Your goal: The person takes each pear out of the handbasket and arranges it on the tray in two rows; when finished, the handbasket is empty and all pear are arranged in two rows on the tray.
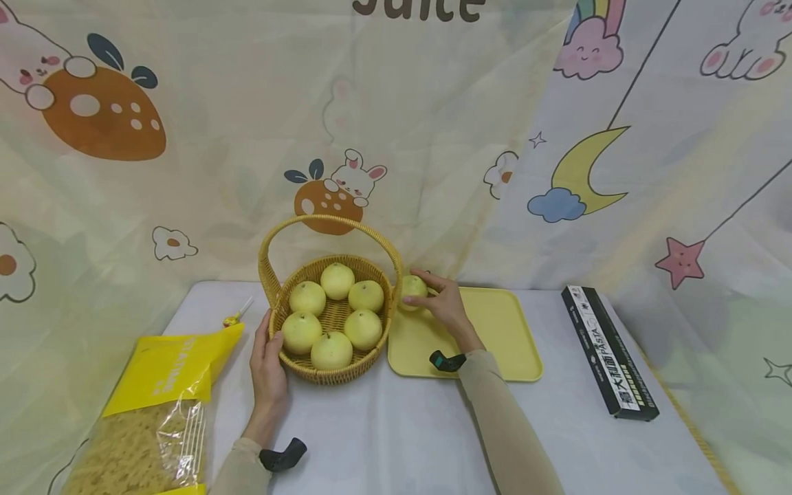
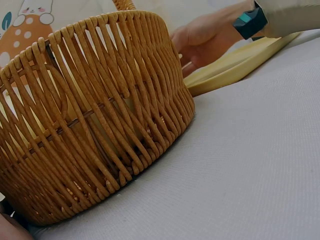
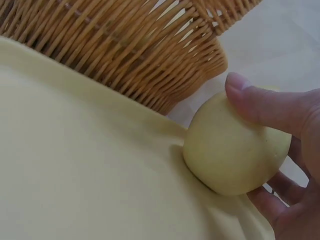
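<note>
The right hand holds one fruit between thumb and fingers, at the 10 o'clock corner of the tray; whether its weight is on the tray, I cannot tell. The left hand rests at the 8 o'clock side of the basket, fingers rather straight, not closed around it. In the basket lie six more fruits. The step in hand seems to be moving fruit between basket and tray; the next move calls, I judge, for a soft grip and a steady basket. At 3 o'clock, beyond the tray, the box reads "PASTA" with Chinese characters; the backdrop shows "Juice" at 12 o'clock, cut at its top; at 8 o'clock, the bag's lettering is not fully readable.
</note>
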`<state>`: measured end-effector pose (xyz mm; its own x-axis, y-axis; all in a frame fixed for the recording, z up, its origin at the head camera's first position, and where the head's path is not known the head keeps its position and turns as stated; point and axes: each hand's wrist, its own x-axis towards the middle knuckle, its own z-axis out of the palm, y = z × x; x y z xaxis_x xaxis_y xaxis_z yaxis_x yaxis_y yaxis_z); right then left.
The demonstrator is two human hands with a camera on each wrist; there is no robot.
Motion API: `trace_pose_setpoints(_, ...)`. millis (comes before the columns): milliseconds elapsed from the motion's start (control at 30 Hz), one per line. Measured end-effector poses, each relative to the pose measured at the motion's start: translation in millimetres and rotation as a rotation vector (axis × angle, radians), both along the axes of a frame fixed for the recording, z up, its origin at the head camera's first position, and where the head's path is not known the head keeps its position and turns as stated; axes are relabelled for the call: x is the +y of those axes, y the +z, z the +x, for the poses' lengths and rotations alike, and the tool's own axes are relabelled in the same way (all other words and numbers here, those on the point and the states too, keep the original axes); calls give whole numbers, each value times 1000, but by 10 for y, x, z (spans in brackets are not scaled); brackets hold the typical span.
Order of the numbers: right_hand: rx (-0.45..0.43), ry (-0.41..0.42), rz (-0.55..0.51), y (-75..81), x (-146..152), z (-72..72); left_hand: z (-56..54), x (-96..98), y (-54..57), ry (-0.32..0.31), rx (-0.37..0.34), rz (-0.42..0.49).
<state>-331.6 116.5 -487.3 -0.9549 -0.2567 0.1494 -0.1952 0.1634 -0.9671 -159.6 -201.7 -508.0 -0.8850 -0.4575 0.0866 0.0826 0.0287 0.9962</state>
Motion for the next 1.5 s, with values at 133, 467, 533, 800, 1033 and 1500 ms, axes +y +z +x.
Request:
trace_pose_setpoints(133,24,11,5,-10,-19,-6,-2,-1,5,1,-3,-2)
trace_pose_setpoints(467,42,40,2,-27,-26,-16,-6,-4,4,-3,-5,1)
trace_pose_setpoints(533,48,41,2,-22,-29,-14,-8,-7,4,-4,-9,-3)
trace_pose_setpoints(800,78,42,19,3,-31,7,-4,-9,14,1,-16,1)
trace_pose_setpoints(1033,102,40,49,74,17,27,-2,-12,6,-7,0,17)
trace_pose_setpoints(1500,322,-68,-321,725,130,259,-4,-18,-7,-5,4,21)
